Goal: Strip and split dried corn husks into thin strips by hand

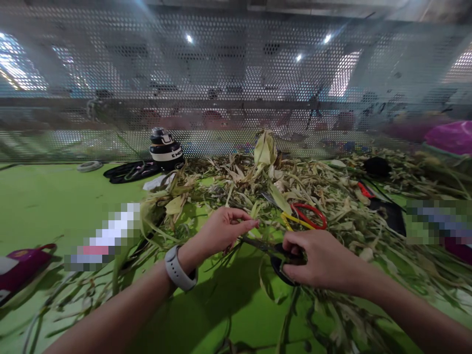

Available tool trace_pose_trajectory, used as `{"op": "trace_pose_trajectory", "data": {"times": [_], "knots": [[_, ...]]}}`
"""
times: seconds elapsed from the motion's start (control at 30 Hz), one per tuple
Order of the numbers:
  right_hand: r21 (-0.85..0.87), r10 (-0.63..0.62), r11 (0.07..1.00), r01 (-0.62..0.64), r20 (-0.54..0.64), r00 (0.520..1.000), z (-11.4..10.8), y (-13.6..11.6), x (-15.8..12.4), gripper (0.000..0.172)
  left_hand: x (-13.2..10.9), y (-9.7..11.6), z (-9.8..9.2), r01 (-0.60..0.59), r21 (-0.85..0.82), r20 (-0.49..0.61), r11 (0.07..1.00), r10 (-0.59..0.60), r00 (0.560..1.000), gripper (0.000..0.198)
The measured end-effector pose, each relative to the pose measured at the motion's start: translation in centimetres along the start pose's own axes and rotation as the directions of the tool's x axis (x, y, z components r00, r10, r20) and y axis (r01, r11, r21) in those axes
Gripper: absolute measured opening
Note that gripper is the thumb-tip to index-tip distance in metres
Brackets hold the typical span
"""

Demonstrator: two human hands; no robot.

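Note:
My right hand [309, 260] is closed around the black handles of a pair of scissors [258, 243]. Their dark blades point left, toward my left hand [230, 227]. That hand wears a grey watch band at the wrist, and its thumb and forefinger are pinched together. What lies in the pinch is too small to make out; thin green plant strips [229, 253] show just beneath it. Beyond my right hand lie red-and-yellow-handled scissors [309, 216] on dried plant trimmings [317, 189]. A pale, husk-like bundle [265, 151] stands upright farther back.
A green tabletop [47, 189] carries scattered leaves. At the back left stand a black-and-white bottle [165, 151] and a coiled black strap [131, 171]. A purple object [27, 268] lies at left. A perforated metal screen [228, 88] closes off the far side.

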State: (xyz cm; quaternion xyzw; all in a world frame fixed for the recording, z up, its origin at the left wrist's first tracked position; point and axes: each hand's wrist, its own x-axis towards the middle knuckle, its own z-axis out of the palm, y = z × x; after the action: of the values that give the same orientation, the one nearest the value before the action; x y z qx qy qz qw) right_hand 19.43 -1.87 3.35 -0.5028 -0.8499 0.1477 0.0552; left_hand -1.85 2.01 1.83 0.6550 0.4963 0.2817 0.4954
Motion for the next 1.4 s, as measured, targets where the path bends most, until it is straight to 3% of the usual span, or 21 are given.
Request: {"op": "trace_pose_trajectory", "data": {"times": [0.47, 1.03, 1.4], "knots": [[0.045, 0.061, 0.997, -0.062, 0.028, 0.998, 0.0, 0.2, -0.2, 0.014, 0.2, -0.7, 0.1, -0.054, 0.109, 0.006, 0.993, 0.054, 0.999, 0.039], [0.029, -0.001, 1.000, 0.002, -0.020, 1.000, 0.9, 0.6, -0.4, 0.010, 0.0, -0.2, 0.4, -0.013, 0.103, 0.009, 0.995, 0.012, 1.000, 0.034], [-0.047, -0.092, 0.995, 0.092, -0.010, 0.996, -0.4, 0.7, -1.0, 0.012, 0.1, 0.0, -0.3, -0.052, 0.138, 0.033, 0.989, 0.047, 0.998, 0.035]]}}
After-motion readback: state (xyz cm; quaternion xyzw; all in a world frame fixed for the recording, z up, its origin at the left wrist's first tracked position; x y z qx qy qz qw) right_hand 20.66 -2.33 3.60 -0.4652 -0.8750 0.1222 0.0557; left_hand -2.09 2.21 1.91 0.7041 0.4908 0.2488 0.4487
